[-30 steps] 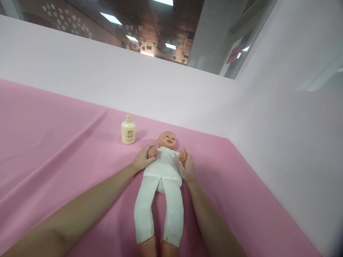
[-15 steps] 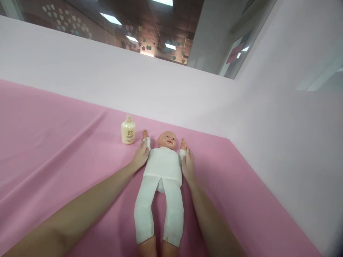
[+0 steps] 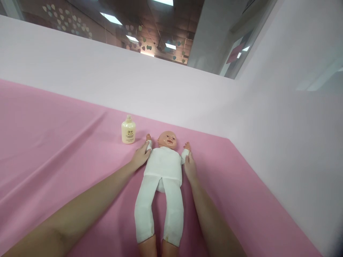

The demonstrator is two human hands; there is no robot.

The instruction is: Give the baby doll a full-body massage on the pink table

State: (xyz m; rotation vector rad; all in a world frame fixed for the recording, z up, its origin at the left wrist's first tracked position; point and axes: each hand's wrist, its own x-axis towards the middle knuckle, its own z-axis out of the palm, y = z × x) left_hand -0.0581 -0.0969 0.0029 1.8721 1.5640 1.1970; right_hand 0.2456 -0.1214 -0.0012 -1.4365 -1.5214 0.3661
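Observation:
A baby doll (image 3: 163,164) in a white cloth body lies on its back, head toward the wall and bare lower legs at the bottom edge. Both of its arms are raised beside its head. My left hand (image 3: 141,156) is closed around the doll's white sleeve on the left, with the doll's small hand showing above my fingers. On the other side my right hand (image 3: 190,169) grips the other sleeve, just below that doll hand. The undersides of my fingers are hidden. A cream-coloured bottle (image 3: 128,131) stands upright, left of my left hand.
Pink cloth (image 3: 53,142) covers the surface, with a long crease on the left. A white wall (image 3: 120,80) rises behind it and another white wall (image 3: 281,125) stands on the right. Above is a window (image 3: 150,28) showing ceiling lights and hanging hearts.
The doll's left-side arm has tipped slightly inward and down with my left hand. Its right-side arm has swung outward to the right, my right hand moving with it. Doll body and bottle stayed put.

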